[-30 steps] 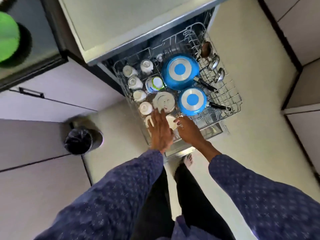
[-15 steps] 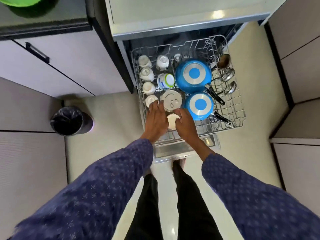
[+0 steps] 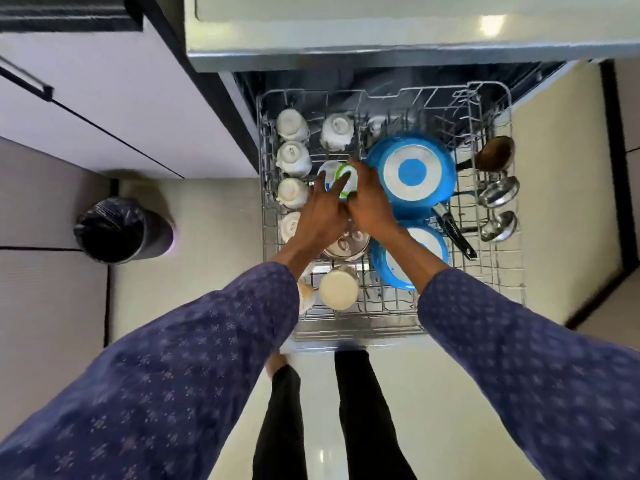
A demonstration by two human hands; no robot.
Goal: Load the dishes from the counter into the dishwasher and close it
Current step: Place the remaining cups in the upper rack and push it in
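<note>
Both hands are now being held deeper in the rack [image 3: 509,237] than half a second ago, when they were being busy with a small white cup [image 3: 338,289] at the front row; that cup is now being left alone, upside down, near the front edge. The left hand [image 3: 323,216] and the right hand [image 3: 372,206] are being brought together on the green-rimmed cup [image 3: 346,178] in the middle. The left fingers are being stretched straight over its top, while the right fingers seem to be curled around its side, though this is partly hidden. From this it is judged that the cup is being set more firmly, so loading is nearly finished and the closing is not yet done.

The cup is being crowded by the big blue pan [image 3: 412,174] just beside it on the right and by white cups [image 3: 292,157] on the left. Little free room is being left there; open wire is being seen only at the far right, near the ladles [image 3: 498,192].
</note>
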